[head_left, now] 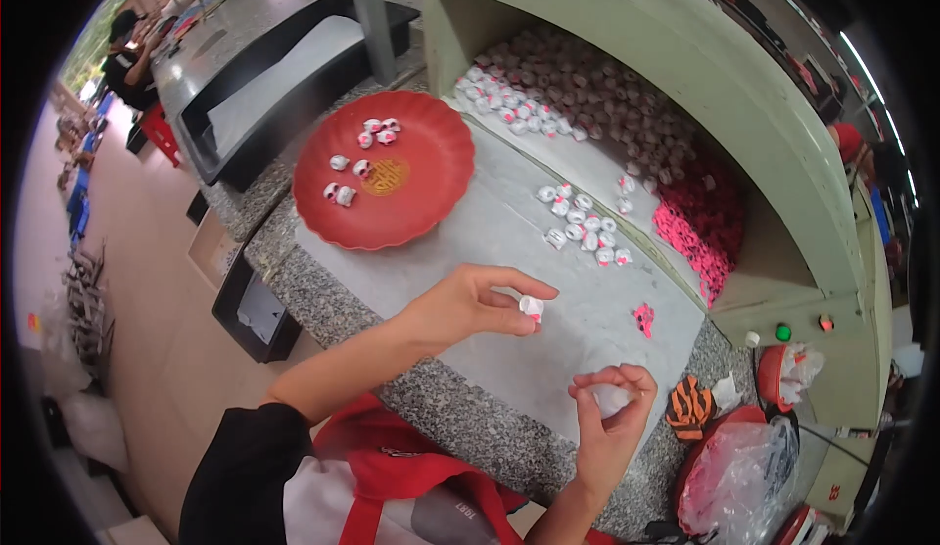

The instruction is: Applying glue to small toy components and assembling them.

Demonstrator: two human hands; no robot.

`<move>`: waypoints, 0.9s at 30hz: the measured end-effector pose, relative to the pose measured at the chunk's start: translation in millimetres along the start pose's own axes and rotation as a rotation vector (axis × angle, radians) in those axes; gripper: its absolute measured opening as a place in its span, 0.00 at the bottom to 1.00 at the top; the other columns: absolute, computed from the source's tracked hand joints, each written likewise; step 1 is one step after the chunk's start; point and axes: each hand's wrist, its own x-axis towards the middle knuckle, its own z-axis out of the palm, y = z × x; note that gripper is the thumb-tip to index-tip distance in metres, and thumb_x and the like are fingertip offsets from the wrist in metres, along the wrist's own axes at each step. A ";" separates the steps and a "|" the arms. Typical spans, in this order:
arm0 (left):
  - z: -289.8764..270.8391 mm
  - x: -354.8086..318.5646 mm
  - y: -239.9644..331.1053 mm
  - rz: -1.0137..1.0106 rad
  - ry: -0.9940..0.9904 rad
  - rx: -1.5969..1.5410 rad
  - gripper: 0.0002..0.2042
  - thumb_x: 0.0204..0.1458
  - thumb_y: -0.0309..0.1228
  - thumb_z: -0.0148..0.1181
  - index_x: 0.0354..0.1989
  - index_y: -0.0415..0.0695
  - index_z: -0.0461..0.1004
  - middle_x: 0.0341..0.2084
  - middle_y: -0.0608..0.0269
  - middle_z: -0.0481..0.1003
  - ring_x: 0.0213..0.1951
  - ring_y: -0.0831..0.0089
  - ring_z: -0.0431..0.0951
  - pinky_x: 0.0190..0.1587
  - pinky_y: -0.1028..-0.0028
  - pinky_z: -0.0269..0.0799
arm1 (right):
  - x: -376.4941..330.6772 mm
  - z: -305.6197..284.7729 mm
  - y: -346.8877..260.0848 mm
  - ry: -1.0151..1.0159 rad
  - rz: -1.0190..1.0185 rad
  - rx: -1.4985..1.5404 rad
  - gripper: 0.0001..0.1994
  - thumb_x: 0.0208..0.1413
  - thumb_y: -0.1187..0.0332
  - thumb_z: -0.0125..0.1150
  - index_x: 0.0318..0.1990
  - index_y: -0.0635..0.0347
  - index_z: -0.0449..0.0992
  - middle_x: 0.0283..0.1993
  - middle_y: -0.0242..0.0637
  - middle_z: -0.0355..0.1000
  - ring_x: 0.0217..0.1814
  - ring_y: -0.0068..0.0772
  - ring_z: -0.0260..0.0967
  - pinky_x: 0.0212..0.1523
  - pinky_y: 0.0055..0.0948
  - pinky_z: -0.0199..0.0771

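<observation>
Between the thumb and fingers of my left hand (460, 302) is a small white piece with pink marks (531, 305), rounded like a tiny figure's head. My right hand (609, 427) is curled round a whitish, rounded thing (609, 401), its exact kind unclear. Beyond my hands, a loose group of similar white pieces (578, 220) lies on the white sheet (470, 251). A small pink piece with dark spots (643, 320) rests apart on the same sheet. To the left, a red scalloped plate (431, 207) carries several white pieces with pink or dark marks.
A pale green shelf box (774, 261) at the back holds heaps of white pieces (587, 85) and pink spotted pieces (705, 227). A black tray (230, 158) stands far left. At right are an orange-and-black striped cloth (690, 408) and a red bowl with clear plastic (739, 467).
</observation>
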 end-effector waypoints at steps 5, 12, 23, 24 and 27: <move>39.0 -5.6 -13.2 0.176 0.005 -0.072 0.15 0.46 0.17 0.52 0.45 0.34 0.67 0.42 0.54 0.68 0.40 0.69 0.74 0.39 0.76 0.71 | -6.9 -0.3 -34.8 0.202 0.063 0.085 0.16 0.40 0.78 0.53 0.40 0.65 0.62 0.30 0.38 0.63 0.25 0.25 0.64 0.28 0.20 0.68; 53.7 -7.1 -21.0 0.321 0.089 -0.025 0.14 0.43 0.13 0.54 0.40 0.34 0.65 0.40 0.56 0.68 0.42 0.69 0.73 0.44 0.76 0.71 | -28.0 0.1 -43.0 0.207 -0.355 -0.373 0.13 0.38 0.71 0.56 0.34 0.67 0.69 0.32 0.39 0.67 0.30 0.29 0.65 0.36 0.26 0.66; 52.9 -8.5 -20.7 0.351 0.050 -0.072 0.15 0.44 0.12 0.52 0.42 0.34 0.63 0.41 0.55 0.67 0.43 0.68 0.73 0.45 0.75 0.71 | -15.9 -0.9 -43.9 0.076 -0.570 -0.434 0.14 0.36 0.78 0.59 0.35 0.69 0.68 0.26 0.42 0.71 0.18 0.32 0.68 0.18 0.23 0.67; 52.6 -8.5 -20.3 0.363 0.045 -0.068 0.15 0.44 0.12 0.51 0.42 0.34 0.63 0.41 0.55 0.66 0.43 0.67 0.72 0.45 0.75 0.71 | -15.2 -0.3 -44.1 0.077 -0.569 -0.433 0.14 0.36 0.78 0.59 0.35 0.69 0.68 0.26 0.42 0.71 0.18 0.32 0.68 0.18 0.23 0.67; 52.3 -8.0 -19.3 0.364 0.041 -0.075 0.15 0.44 0.12 0.51 0.42 0.33 0.63 0.41 0.55 0.66 0.43 0.67 0.72 0.45 0.74 0.71 | -14.6 -0.1 -45.4 0.067 -0.563 -0.399 0.14 0.36 0.78 0.59 0.35 0.69 0.68 0.26 0.42 0.71 0.17 0.32 0.68 0.18 0.23 0.67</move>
